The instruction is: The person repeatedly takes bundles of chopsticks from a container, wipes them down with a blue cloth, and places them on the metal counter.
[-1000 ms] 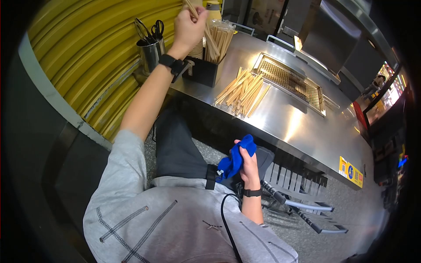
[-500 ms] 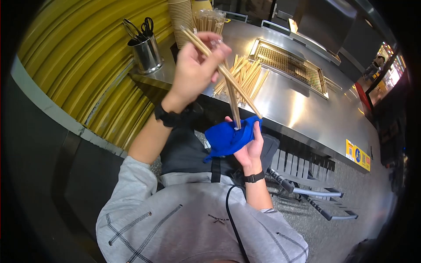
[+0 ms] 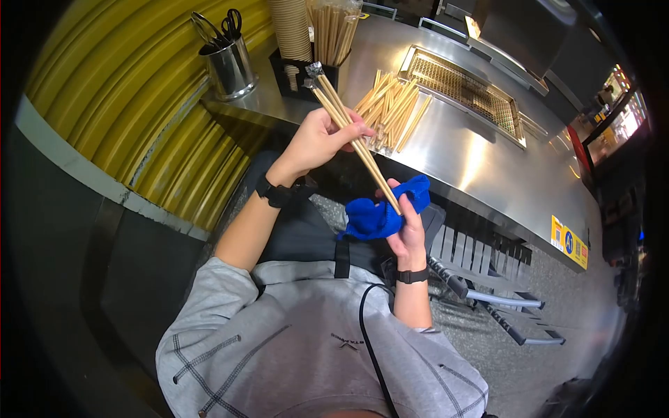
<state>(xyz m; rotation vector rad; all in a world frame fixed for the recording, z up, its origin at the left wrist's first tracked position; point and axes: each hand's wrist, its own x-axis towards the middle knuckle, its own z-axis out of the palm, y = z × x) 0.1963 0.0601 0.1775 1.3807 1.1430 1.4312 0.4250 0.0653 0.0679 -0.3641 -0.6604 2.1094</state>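
My left hand (image 3: 322,141) is closed around a few light wooden chopsticks (image 3: 359,145), which slant down to the right. Clear plastic wrap shows at their upper ends. Below, my right hand (image 3: 410,233) grips a bunched blue cloth (image 3: 369,217), and the lower chopstick ends rest against the cloth between thumb and fingers. Part of the cloth sticks up past the fingertips. Just beyond both hands, a loose pile of chopsticks (image 3: 394,111) lies on the steel counter (image 3: 453,157).
A black holder (image 3: 296,83) carries stacked paper cups (image 3: 289,31) and wrapped chopsticks (image 3: 334,35). Left of it stands a metal canister (image 3: 231,73) with scissors. A grill grate (image 3: 460,90) is set into the counter. A slatted chair (image 3: 481,272) stands below the counter edge.
My left hand has come down slightly, and the chopsticks, crossed before, now lie closer together. The blue cloth has become more bunched around their lower ends in my right hand.
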